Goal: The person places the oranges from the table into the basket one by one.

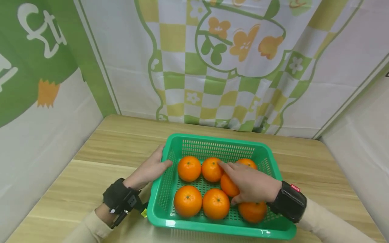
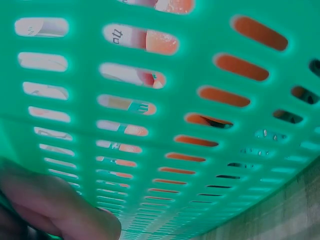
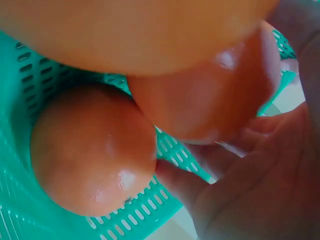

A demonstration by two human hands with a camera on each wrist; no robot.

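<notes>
On the wooden surface (image 1: 100, 148), toward its near edge and a little right of centre, sat a green plastic basket (image 1: 212, 145) with slotted walls, seven oranges lying inside it.

Against the basket's left wall rested the left hand (image 1: 147, 170), its fingers nearly straight along the outside and the thumb hooked over the rim; this grip was relaxed and flat against the plastic rather than closed round it. The left wrist view showed little beyond the slotted green wall close up, with a blurred fingertip at the bottom left and orange showing through the holes. A black strap with a small camera circled that wrist.

Inside the basket, two oranges lay at the back left, side by side and touching, and two more (image 1: 187, 200) in front of them near the front wall. Further right, the right hand (image 1: 250, 184) lay over the middle orange (image 1: 228, 185), palm down, fingers curved round it and the forefinger stretched out to touch the back-row orange (image 1: 211, 169). That grip was partly closed on the fruit. The right wrist view showed the palm and thumb cupped beneath one orange, another lying just beside it on the basket floor. One orange (image 1: 252, 211) sat under the wrist at the front right corner, another at the back right.
</notes>
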